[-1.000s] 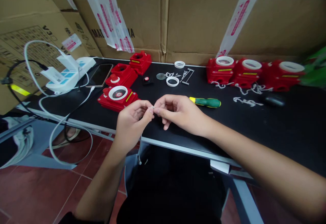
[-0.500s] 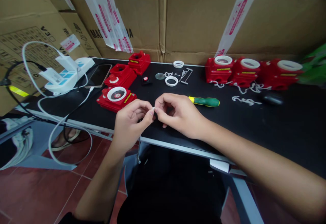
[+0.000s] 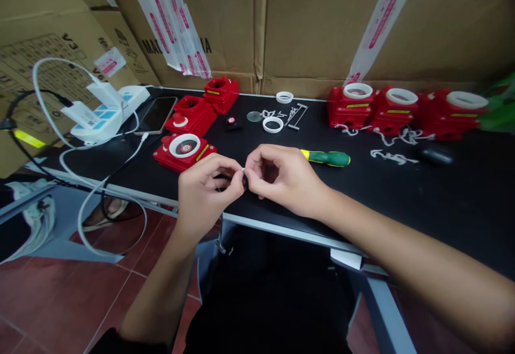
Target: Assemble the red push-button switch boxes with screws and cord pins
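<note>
My left hand (image 3: pixel 211 187) and my right hand (image 3: pixel 281 179) meet above the table's front edge, thumbs and index fingers pinched together. Between the fingertips shows a tiny white piece (image 3: pixel 243 169), mostly hidden, perhaps cord. Just behind my left hand lies a red housing with a white ring (image 3: pixel 184 147). Two more red housings, one with a white knob (image 3: pixel 190 117) and one with a round hole (image 3: pixel 220 94), stand behind it. A green and yellow screwdriver (image 3: pixel 328 158) lies beyond my right hand.
White rings (image 3: pixel 272 124), a clear disc (image 3: pixel 253 116), a metal bracket (image 3: pixel 296 117) and small screws lie mid-table. Red housings (image 3: pixel 349 108) with white cords stand back right, near a loose cord (image 3: pixel 393 156). A power strip (image 3: pixel 110 115) and phone (image 3: pixel 156 115) sit left. Cardboard (image 3: pixel 301 32) rises behind.
The view has shifted slightly. Both hands stay pinched together in nearly the same place, and the white piece between the fingertips shows a little less.
</note>
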`<state>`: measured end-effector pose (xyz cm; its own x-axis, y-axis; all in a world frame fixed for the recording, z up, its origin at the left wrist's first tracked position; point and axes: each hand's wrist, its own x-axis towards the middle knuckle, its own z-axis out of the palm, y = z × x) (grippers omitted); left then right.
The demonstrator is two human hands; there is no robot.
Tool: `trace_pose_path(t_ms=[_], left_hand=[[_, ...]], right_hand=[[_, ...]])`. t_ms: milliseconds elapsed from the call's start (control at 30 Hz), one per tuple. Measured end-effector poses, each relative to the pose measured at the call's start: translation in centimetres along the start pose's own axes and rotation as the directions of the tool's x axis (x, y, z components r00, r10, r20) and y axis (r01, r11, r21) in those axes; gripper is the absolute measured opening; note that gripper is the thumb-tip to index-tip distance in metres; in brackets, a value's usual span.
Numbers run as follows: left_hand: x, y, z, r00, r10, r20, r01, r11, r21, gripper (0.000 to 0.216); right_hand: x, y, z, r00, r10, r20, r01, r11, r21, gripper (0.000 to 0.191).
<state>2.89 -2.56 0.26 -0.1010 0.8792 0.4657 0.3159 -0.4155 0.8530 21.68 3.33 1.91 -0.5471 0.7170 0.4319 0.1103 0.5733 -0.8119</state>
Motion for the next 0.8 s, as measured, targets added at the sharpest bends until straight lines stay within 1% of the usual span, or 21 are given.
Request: trace_pose_path(t_ms=[133,267,333,467,567,633,700,800], left_hand=[[0.2,-0.1,-0.1,1.000,-0.023,0.007,0.023,0.999,-0.036,0.009],[0.3,-0.5,-0.2,0.998,-0.060,0.025,0.063,0.988,-0.140,0.009],[0.4,-0.6,-0.3,0.997,-0.068,0.044,0.076,0.978,-0.196,0.009],[0.5,-0.9,-0.5,0.993,-0.090,0.072,0.105,0.964,-0.243,0.007],[0.6,-1.2,-0.7,0.989,-0.114,0.093,0.133,0.963,-0.235,0.006],[0.5,-1.4,-0.8,0.987,-0.128,0.097,0.147,0.962,-0.228,0.007],[0.5,-1.4,-0.7,0.985,-0.146,0.091,0.162,0.962,-0.218,0.010],[0.4,-1.0,-0.6,0.980,-0.177,0.094,0.192,0.962,-0.196,0.009]], right_hand=[[0.0,-0.1,0.1,0.998,0.055,0.022,-0.057,0.996,0.075,0.011],[0.0,-0.1,0.2,0.986,0.142,0.085,-0.157,0.968,0.198,0.009],[0.0,-0.1,0.2,0.981,0.162,0.105,-0.183,0.956,0.228,0.009],[0.1,-0.3,0.0,0.982,0.153,0.115,-0.171,0.970,0.174,0.008],[0.1,-0.4,-0.2,0.983,0.139,0.119,-0.154,0.981,0.121,0.008],[0.2,-0.5,-0.1,0.982,0.147,0.122,-0.162,0.978,0.129,0.008],[0.3,-0.5,-0.1,0.973,0.182,0.142,-0.209,0.955,0.208,0.012],[0.6,-0.5,0.0,0.951,0.246,0.186,-0.301,0.870,0.390,0.023]])
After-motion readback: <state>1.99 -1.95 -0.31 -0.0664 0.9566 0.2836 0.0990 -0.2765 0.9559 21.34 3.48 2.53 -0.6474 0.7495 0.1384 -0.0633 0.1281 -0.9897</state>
